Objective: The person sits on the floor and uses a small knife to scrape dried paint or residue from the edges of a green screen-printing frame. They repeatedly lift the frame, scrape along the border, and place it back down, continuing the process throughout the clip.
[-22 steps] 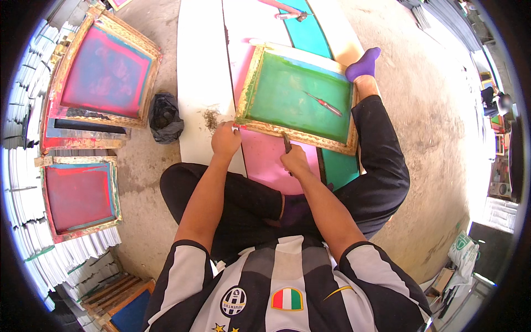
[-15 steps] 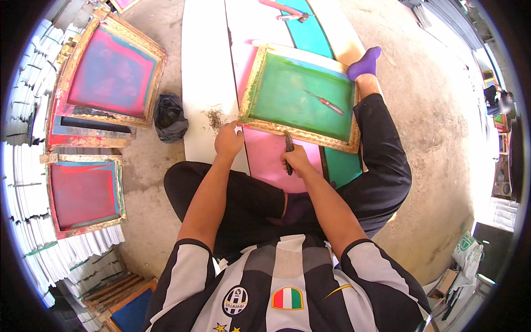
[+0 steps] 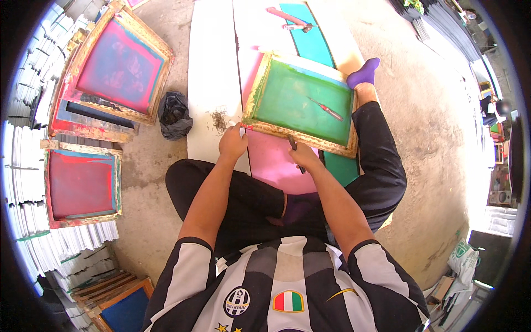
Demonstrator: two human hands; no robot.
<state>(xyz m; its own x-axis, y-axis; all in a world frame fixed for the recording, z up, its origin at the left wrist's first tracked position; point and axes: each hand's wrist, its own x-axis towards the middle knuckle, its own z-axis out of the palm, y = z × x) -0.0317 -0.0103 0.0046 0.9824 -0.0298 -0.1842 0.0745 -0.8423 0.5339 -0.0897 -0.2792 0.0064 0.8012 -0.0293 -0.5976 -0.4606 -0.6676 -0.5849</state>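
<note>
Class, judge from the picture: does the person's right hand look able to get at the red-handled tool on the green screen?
Probably yes, but not freely: the right hand already grips a dark tool. The red-handled tool lies uncovered, just beyond the frame's near rail.

You at the near edge of a green-faced wood frame [image 3: 326, 145]
Your L hand [image 3: 233, 143] is at its near-L corner; your R hand [image 3: 305, 157] grips a dark tool [image 3: 292, 144], tip by the edge. Thin tool [image 3: 330, 112] (red-ish hndl) lies inside the frame; black plastic bag [image 3: 175, 117] is L of the striped board [image 3: 213, 66].
</note>
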